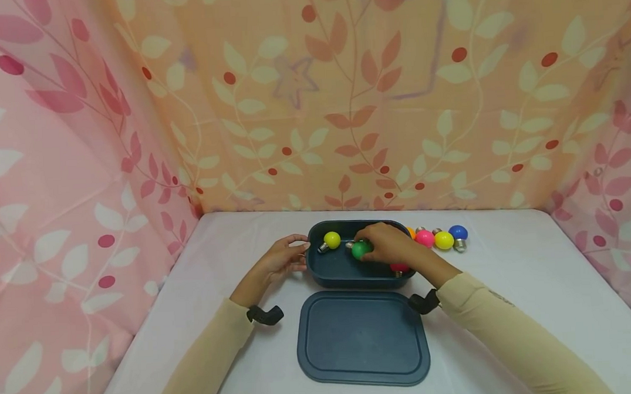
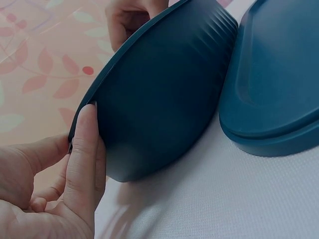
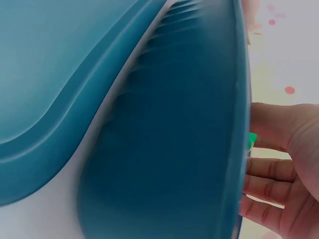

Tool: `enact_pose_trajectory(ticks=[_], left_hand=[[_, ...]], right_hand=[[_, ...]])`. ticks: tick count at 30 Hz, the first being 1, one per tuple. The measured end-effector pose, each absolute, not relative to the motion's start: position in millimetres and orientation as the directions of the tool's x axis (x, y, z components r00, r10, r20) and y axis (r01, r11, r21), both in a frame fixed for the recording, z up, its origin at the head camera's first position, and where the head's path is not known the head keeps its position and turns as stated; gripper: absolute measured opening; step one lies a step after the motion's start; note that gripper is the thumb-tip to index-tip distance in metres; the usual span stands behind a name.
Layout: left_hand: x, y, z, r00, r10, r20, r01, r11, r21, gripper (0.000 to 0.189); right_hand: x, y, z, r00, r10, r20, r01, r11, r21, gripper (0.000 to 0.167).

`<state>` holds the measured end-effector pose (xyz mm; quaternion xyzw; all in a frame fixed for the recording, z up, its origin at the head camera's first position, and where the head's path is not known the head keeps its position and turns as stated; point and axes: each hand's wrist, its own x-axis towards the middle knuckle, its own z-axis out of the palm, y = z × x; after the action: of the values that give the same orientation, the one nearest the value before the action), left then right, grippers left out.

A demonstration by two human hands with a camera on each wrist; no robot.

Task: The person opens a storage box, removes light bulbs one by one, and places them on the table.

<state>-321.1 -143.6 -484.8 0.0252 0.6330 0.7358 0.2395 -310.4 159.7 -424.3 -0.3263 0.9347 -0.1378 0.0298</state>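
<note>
A dark blue rectangular container (image 1: 345,272) stands on the table. At its left end my left hand (image 1: 283,257) grips the rim; the left wrist view shows those fingers (image 2: 85,144) against the outer wall. My right hand (image 1: 386,242) reaches inside and holds a green light bulb (image 1: 361,250), its metal base pointing left. In the right wrist view the container wall hides most of this bulb (image 3: 251,140). A yellow bulb (image 1: 332,239) lies at the left inside the container. Below the right hand, a red bulb (image 1: 399,267) lies inside, partly covered.
The flat dark blue lid (image 1: 363,339) lies in front of the container. Right of the container are a pink bulb (image 1: 425,238), another yellow bulb (image 1: 444,240), a blue bulb (image 1: 458,232) and a partly hidden orange bulb (image 1: 411,233). Patterned cloth (image 1: 290,104) hangs behind the white table (image 1: 509,282).
</note>
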Motion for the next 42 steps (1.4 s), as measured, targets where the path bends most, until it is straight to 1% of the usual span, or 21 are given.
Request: enact_pose_trajectory(ticks=[4,10,16,19,24,27,33,42], left_hand=[[-321.0,-144.0,-485.5,-0.884,0.381,-0.27,-0.325,-0.089,0.941,0.035],[-321.3,-144.8,-483.9,-0.884,0.384,-0.268,-0.329,-0.103,0.938,0.034],[-321.3,-145.3,-483.0,-0.882,0.389,-0.267,-0.331,-0.106,0.938,0.032],[-321.4,-144.5,-482.6,-0.881,0.39,-0.267,-0.331,-0.105,0.938,0.031],[-321.6,-143.5,-483.7,-0.883,0.386,-0.267,-0.327,-0.097,0.94,0.032],[-321.8,-143.9,-485.0,-0.883,0.387,-0.266,-0.328,-0.104,0.939,0.034],[-322.2,-144.9,-486.4,-0.885,0.387,-0.261,-0.322,-0.1,0.942,0.035],[-321.9,-143.6,-485.2,-0.886,0.379,-0.269,-0.323,-0.089,0.942,0.033]], right_hand=[[-303.1,162.2,-415.8,-0.8,-0.598,0.041,-0.579,0.754,-0.311,0.043],[-294.8,171.4,-407.3,-0.819,-0.567,0.086,-0.556,0.748,-0.363,0.042],[-285.2,187.9,-399.8,-0.858,-0.499,0.124,-0.499,0.75,-0.434,0.043],[-279.9,197.7,-397.2,-0.867,-0.477,0.148,-0.486,0.737,-0.47,0.044],[-270.1,212.9,-396.1,-0.867,-0.455,0.202,-0.493,0.725,-0.481,0.04],[-261.7,220.5,-395.1,-0.883,-0.414,0.22,-0.467,0.734,-0.494,0.038],[-248.3,236.1,-397.5,-0.917,-0.329,0.224,-0.398,0.754,-0.522,0.046],[-227.2,259.8,-407.4,-0.925,-0.248,0.288,-0.371,0.757,-0.538,0.047]])
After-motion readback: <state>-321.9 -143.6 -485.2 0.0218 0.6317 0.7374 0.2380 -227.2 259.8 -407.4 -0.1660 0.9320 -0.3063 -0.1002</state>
